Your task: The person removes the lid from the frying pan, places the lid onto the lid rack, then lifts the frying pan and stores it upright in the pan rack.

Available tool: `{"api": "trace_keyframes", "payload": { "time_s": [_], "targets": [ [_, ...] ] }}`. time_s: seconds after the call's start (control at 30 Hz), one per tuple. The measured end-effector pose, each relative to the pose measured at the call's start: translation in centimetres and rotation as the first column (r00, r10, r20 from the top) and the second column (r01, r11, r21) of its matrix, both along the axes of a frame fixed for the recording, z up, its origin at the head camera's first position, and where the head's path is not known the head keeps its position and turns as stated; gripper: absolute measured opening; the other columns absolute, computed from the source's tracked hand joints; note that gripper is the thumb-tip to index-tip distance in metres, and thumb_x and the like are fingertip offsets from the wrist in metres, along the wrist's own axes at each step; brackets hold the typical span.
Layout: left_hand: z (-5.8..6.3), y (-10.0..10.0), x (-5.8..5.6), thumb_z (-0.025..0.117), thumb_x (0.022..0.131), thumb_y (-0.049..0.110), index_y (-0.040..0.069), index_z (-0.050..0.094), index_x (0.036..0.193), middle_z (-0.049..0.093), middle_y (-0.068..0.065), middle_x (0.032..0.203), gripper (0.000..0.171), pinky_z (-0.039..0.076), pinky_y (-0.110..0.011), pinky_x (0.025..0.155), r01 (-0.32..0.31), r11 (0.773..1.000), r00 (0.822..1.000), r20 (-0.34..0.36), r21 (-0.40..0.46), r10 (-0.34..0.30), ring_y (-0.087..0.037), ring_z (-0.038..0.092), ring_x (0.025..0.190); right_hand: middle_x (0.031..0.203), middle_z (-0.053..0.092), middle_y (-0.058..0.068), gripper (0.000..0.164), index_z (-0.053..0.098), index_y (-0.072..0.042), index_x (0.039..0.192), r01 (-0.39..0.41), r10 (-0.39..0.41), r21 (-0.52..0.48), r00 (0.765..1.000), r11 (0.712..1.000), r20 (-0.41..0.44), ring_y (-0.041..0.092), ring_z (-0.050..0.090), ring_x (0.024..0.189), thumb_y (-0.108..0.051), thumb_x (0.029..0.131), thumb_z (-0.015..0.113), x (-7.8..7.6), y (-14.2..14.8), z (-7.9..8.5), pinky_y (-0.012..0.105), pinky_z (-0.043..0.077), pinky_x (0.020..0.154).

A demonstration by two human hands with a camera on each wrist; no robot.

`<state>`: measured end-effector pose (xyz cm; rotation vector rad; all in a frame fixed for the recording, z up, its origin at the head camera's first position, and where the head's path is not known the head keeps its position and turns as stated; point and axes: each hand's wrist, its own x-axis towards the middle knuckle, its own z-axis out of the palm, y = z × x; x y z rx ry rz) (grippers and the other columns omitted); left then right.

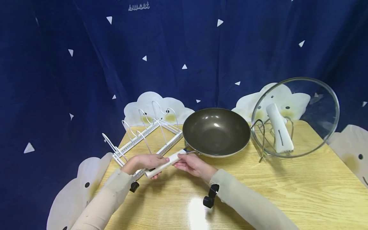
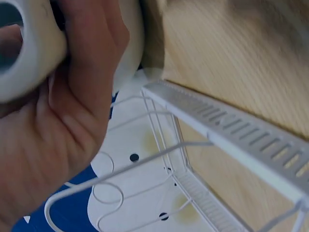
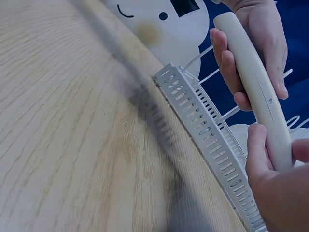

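Curtain (image 1: 57, 80) behind the wok (image 1: 217, 132), dark blue, scattered with small white triangles and printed with pale cloud faces (image 1: 66, 195) to the left, rear and right of the wok. Well to the front left of the wok, left sleeve (image 1: 110, 191), beige. Just left of the wok, dish rack (image 1: 171, 143) of white wire, with slotted rails and tall upright loops, standing on the counter (image 1: 316, 185) of pale grained wood. At the wok's front left, left grip (image 1: 148, 161), gripping the far end of the white wok handle (image 3: 258, 87), thumb on one side and fingers on the other. Nearer the wok, right grip (image 1: 194, 164), pinching the same handle between thumb and fingers, close to the rim. Wok above the counter, dark brown inside and pale outside; resting or lifted, cannot tell. In front of the wok, right sleeve (image 1: 247, 198), also beige, with a small black device (image 1: 208, 201) by the wrist. Just right of the wok, dark wire stand (image 1: 263, 140); in it, tilted upright, glass lid (image 1: 316, 127) with metal rim and white lid handle (image 1: 280, 131), facing forward.
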<state>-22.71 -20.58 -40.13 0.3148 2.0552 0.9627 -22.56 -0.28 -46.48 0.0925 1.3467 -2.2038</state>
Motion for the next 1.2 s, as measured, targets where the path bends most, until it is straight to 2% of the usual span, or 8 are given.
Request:
{"api": "trace_keyframes", "payload": {
  "time_s": [0.17, 0.4, 0.53, 0.67, 0.93, 1.2],
  "targets": [
    [-0.4, 0.6, 0.6, 0.037, 0.102, 0.033, -0.005, 0.046, 0.122, 0.058, -0.017, 0.074, 0.044, 0.050, -0.028, 0.046, -0.011, 0.997, 0.998, 0.059, 0.076, 0.007, -0.019, 0.059, 0.054, 0.079, 0.066, 0.014, 0.032, 0.048, 0.018, 0.117, -0.013, 0.013, 0.017, 1.000, 1.000, -0.016, 0.019, 0.068, 0.073, -0.007, 0.097, 0.048, 0.4, 0.7, -0.1, 0.031, 0.053, 0.080],
    [-1.0, 1.8, 1.5, 0.039, 0.101, 0.031, -0.006, 0.044, 0.116, 0.056, -0.017, 0.077, 0.040, 0.052, -0.031, 0.052, -0.037, 0.986, 0.994, 0.111, 0.160, 0.019, -0.021, 0.061, 0.057, 0.079, 0.062, 0.014, 0.029, 0.048, 0.017, 0.112, -0.021, 0.022, 0.053, 0.999, 0.998, -0.023, 0.018, 0.066, 0.069, -0.006, 0.094, 0.048, 1.1, 1.5, -0.1, 0.030, 0.054, 0.078],
    [-1.2, 2.4, 2.1, 0.039, 0.101, 0.031, -0.009, 0.042, 0.120, 0.055, -0.018, 0.080, 0.044, 0.053, -0.031, 0.053, -0.061, 0.977, 0.990, 0.140, 0.202, 0.033, -0.022, 0.061, 0.059, 0.080, 0.062, 0.015, 0.032, 0.047, 0.018, 0.113, -0.028, 0.030, 0.078, 0.999, 0.997, -0.033, 0.018, 0.066, 0.070, -0.006, 0.093, 0.046, 1.5, 2.0, 0.1, 0.029, 0.054, 0.078],
    [-1.4, 3.0, 2.6, 0.038, 0.101, 0.033, -0.011, 0.040, 0.122, 0.055, -0.018, 0.079, 0.049, 0.053, -0.032, 0.055, -0.059, 0.971, 0.987, 0.159, 0.232, 0.022, -0.022, 0.061, 0.060, 0.080, 0.063, 0.016, 0.035, 0.047, 0.020, 0.115, -0.029, 0.032, 0.091, 0.999, 0.995, -0.032, 0.019, 0.067, 0.071, -0.006, 0.092, 0.046, 1.9, 2.5, 0.1, 0.031, 0.054, 0.079],
    [-1.8, 4.3, 3.0, 0.039, 0.101, 0.035, -0.012, 0.042, 0.121, 0.057, -0.016, 0.082, 0.051, 0.055, -0.037, 0.060, -0.023, 0.973, 0.981, 0.195, 0.228, -0.022, -0.025, 0.064, 0.066, 0.079, 0.064, 0.014, 0.034, 0.047, 0.020, 0.113, -0.058, 0.064, 0.118, 0.997, 0.991, -0.048, 0.017, 0.066, 0.069, -0.006, 0.090, 0.048, 2.5, 4.0, 0.2, 0.030, 0.054, 0.077],
    [-2.1, 5.9, 3.6, 0.040, 0.101, 0.037, -0.010, 0.046, 0.116, 0.061, -0.016, 0.088, 0.050, 0.054, -0.034, 0.063, 0.026, 0.969, 0.979, 0.191, 0.247, -0.075, -0.021, 0.063, 0.074, 0.074, 0.065, 0.010, 0.020, 0.053, 0.009, 0.099, -0.097, 0.106, 0.135, 0.992, 0.986, -0.066, 0.015, 0.065, 0.066, -0.007, 0.088, 0.048, 3.0, 5.7, 0.3, 0.026, 0.055, 0.070]
  ]
}}
